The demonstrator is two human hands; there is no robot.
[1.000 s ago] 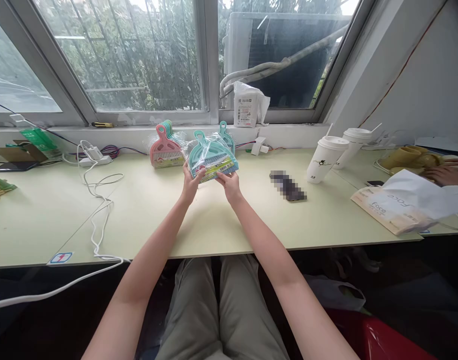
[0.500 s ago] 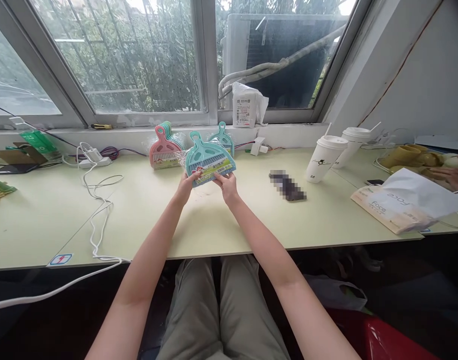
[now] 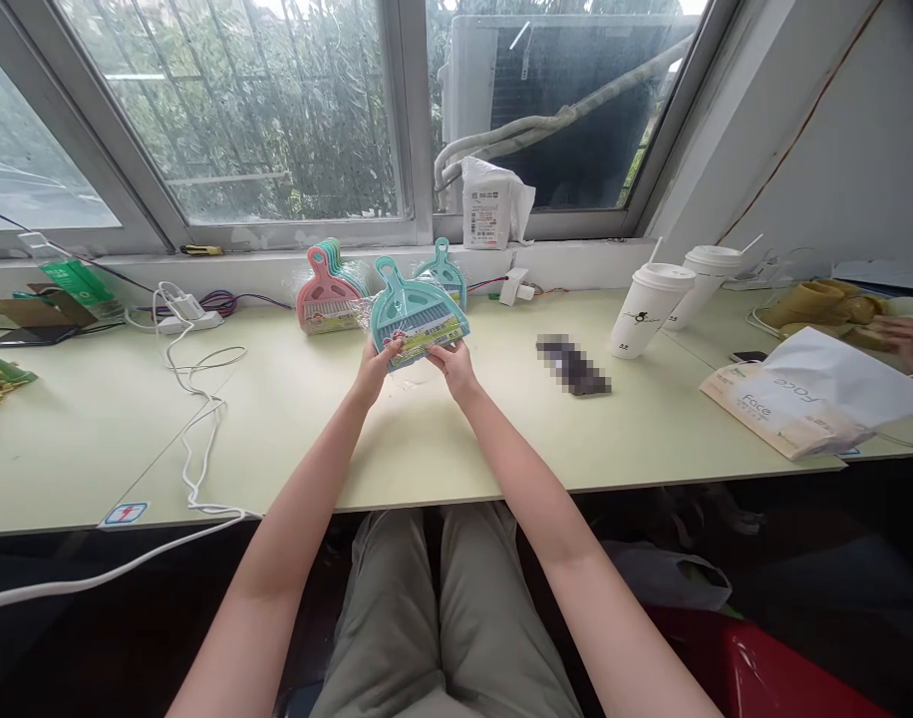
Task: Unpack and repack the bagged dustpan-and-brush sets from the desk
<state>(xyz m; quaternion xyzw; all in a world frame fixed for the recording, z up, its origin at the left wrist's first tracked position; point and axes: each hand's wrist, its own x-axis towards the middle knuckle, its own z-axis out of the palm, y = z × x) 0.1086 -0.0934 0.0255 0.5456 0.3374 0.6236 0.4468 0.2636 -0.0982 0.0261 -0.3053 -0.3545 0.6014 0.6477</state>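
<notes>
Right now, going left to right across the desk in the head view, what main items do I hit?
Green bag → white power strip → pink-fronted dustpan stack → teal dustpan-and-brush set in both hands (left hand, right hand) → pixelated dark object → nearer white lidded cup → "Face" tissue pack.

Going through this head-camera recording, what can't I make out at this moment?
All in the head view:
- Fingers of the left hand and right hand behind the held teal dustpan set: hidden by it.
- Lower part of the rear teal set: behind the held set.
- Dark object: surface pixelated.
- Rear cup: partly behind the front cup.
- Other person's hand: cut by the right edge.
</notes>
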